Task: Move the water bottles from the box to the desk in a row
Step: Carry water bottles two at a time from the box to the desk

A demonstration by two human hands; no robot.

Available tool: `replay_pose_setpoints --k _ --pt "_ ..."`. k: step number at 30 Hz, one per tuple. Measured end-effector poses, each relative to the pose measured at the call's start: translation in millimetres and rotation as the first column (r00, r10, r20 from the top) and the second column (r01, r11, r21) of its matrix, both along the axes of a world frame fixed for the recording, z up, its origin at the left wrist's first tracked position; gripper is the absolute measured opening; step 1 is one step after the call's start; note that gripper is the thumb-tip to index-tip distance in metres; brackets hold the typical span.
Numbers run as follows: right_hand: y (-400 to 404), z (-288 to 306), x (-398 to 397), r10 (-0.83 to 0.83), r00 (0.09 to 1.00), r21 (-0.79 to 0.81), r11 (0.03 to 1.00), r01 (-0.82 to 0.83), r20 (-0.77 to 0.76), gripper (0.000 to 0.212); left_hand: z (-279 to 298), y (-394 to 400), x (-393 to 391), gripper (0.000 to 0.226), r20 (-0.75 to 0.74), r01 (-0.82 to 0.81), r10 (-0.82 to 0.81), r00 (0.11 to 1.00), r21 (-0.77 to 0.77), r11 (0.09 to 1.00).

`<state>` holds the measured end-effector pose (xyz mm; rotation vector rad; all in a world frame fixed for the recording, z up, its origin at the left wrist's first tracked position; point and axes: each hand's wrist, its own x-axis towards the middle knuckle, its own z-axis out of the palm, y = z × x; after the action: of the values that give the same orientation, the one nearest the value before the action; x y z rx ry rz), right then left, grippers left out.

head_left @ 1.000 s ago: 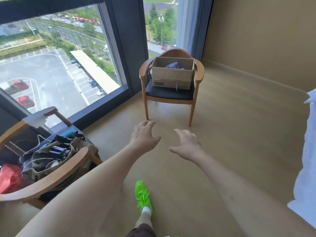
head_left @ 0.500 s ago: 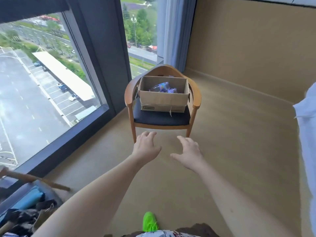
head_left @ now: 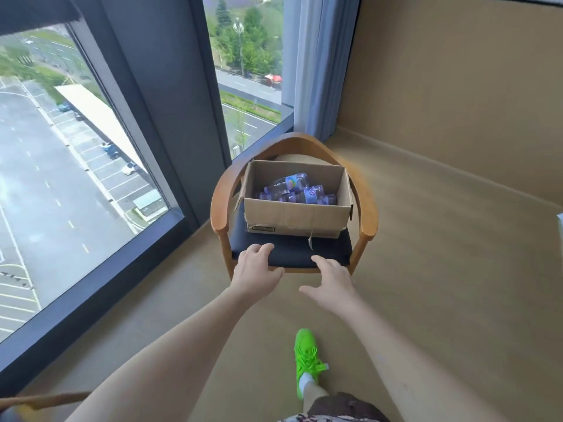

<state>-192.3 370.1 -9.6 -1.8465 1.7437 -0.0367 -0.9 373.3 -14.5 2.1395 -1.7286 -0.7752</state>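
Standing in a carpeted room beside a tall window (head_left: 76, 166) that looks down on a wet car park, a person stretches both bare arms forward toward a wooden armchair. Starting at the left, the window glass and its dark frame fill that side of the view, with a pale blue curtain (head_left: 316, 65) hanging further along by the corner. The left hand (head_left: 254, 274) is held out with its fingers relaxed and slightly spread, its grip wide and holding nothing, and its fingertips appear over the front edge of the dark seat cushion; whether they touch it cannot be told. At the centre stands the armchair (head_left: 221, 208), its curved wooden back and arms wrapping round an open cardboard box (head_left: 294, 216) that sits on the seat. Inside the box lie the water bottles (head_left: 300, 190), clear plastic with purple labels, heaped on their sides toward the back. Just right of the left hand, the right hand (head_left: 330, 283) reaches forward in the same way, fingers loose and apart, its grip wide and holding nothing, near the front edge of the seat. Below the hands, a bright green shoe (head_left: 307, 356) with a white sock rests on the beige floor (head_left: 441, 269). A plain tan wall (head_left: 457, 80) closes the right side.
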Motion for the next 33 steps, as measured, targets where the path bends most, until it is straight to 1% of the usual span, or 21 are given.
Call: replay_pose_setpoints --k 4,9,12,17,22,25,28,31,33 --pt "-82.2 -11.0 3.3 0.025 1.000 0.081 0.996 -0.026 0.016 0.080 -3.7 -77.3 4.0 0.064 0.001 -0.063 0.063 0.998 0.031 0.998" --pt "-173.9 -13.4 8.9 0.036 0.994 0.133 0.990 -0.050 0.103 0.078 -8.0 -163.6 1.6 0.059 0.025 -0.139 0.138 0.990 0.054 0.989" --pt "-217.6 -16.6 10.5 0.027 0.993 0.169 0.985 -0.045 0.111 0.079 -14.6 -201.3 -2.6 0.061 0.028 -0.139 0.137 0.990 0.084 0.987" --pt "-273.8 -25.7 17.9 -0.042 0.983 0.198 0.980 0.007 0.176 0.078 -30.6 -257.5 9.8 0.060 0.036 -0.133 0.130 0.991 0.133 0.982" --pt "-330.2 -41.8 24.0 -0.079 0.986 0.200 0.979 0.048 0.148 0.073 -61.7 -317.9 29.0 0.055 0.031 -0.123 0.120 0.992 0.166 0.978" --pt "-362.5 -58.4 28.0 -0.096 0.991 0.224 0.972 0.073 0.093 0.072 -85.3 -355.0 34.8 0.058 0.014 -0.082 0.081 0.997 0.231 0.969" --pt "-386.7 -79.9 34.9 -0.081 0.997 0.328 0.942 0.075 0.006 0.074 -108.6 -384.4 40.5 0.062 -0.007 -0.021 0.025 1.000 0.327 0.945" --pt "-408.5 -110.2 40.8 -0.058 0.996 0.453 0.888 0.085 -0.072 0.072 -134.6 -411.8 42.7 0.064 -0.017 0.066 -0.065 0.998 0.433 0.899" --pt "-415.1 -124.3 42.0 -0.046 0.993 0.492 0.866 0.093 -0.107 0.070 -143.9 -421.1 39.9 0.065 -0.035 0.147 -0.149 0.988 0.481 0.864"
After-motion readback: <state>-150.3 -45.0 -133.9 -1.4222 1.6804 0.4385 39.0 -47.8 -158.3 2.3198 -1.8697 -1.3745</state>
